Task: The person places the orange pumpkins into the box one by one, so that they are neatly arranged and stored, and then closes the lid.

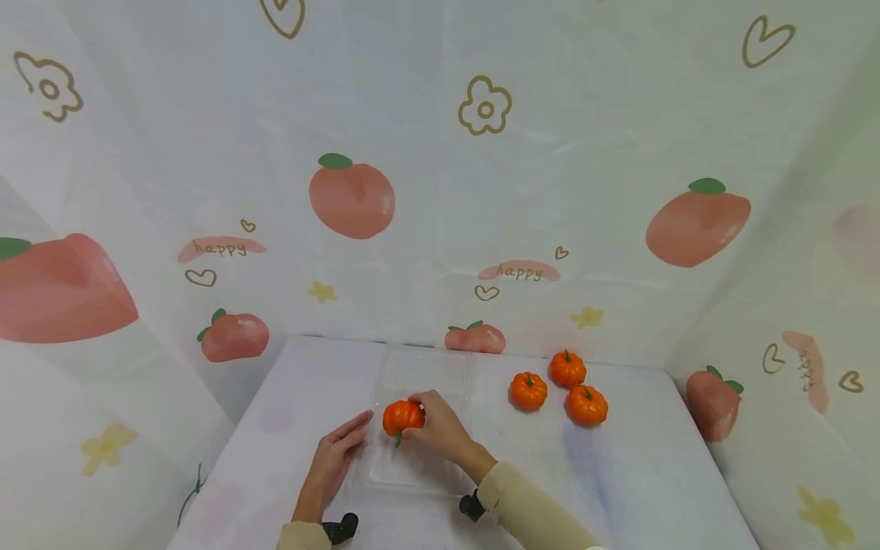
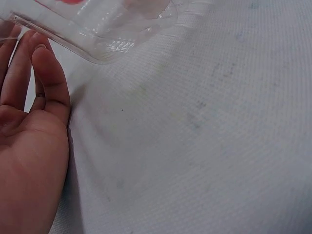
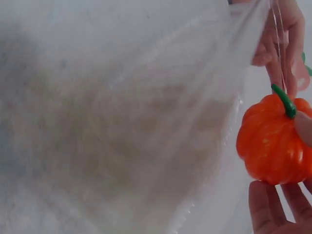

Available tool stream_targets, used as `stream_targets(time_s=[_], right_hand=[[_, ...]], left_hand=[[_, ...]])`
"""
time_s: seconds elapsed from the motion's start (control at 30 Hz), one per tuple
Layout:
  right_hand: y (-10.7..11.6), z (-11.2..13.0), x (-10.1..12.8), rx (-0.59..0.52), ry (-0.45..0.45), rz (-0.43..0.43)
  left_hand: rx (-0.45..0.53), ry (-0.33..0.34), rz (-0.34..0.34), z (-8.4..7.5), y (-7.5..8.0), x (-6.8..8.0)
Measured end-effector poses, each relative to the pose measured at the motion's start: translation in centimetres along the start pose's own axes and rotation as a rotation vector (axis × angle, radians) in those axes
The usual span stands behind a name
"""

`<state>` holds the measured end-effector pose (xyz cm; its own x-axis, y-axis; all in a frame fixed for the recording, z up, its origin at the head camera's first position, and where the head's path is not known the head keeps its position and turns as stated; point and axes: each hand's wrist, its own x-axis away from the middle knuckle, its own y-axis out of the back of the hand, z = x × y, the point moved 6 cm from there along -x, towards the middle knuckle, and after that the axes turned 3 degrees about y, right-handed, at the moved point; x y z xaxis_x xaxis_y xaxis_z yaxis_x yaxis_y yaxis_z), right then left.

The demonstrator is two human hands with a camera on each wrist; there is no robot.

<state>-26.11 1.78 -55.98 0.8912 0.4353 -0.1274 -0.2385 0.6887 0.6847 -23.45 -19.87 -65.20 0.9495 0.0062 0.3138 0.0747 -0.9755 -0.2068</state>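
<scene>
The head view looks down across the tabletop [image 1: 639, 473] from above; both wrist views sit close, sharing the clear tray [image 2: 105, 36] with it.

Small orange toy pumpkin with green stem [image 3: 273, 141] cut off at the right edge of the right-wrist view, part of its side covered by the right hand [image 1: 440, 424]. Clear plastic clamshell container [image 1: 419, 443] barely traceable against the white cloth-covered tabletop [image 1: 619, 473] from the head camera; near wall blurred into a grey haze in the right-wrist view. Left hand [image 2: 27, 146] cropped at left and bottom of its own wrist view, fingertips partly lost behind the container's corner. Both sleeves cut by the lower edge of the head view. Small black objects at the wrists too small to identify.
</scene>
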Motion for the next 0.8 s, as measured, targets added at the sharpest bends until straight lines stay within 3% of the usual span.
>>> stream_targets(time_s=[0.37,0.8], right_hand=[[-1.5,0.3,-0.7,0.064,-0.038,0.033],[-1.4,0.2,-1.0,0.11,-0.094,-0.008]], left_hand=[[-0.008,-0.007,-0.007,-0.2,-0.1,0.2],[0.013,0.005,-0.01,0.0,0.0,0.0]])
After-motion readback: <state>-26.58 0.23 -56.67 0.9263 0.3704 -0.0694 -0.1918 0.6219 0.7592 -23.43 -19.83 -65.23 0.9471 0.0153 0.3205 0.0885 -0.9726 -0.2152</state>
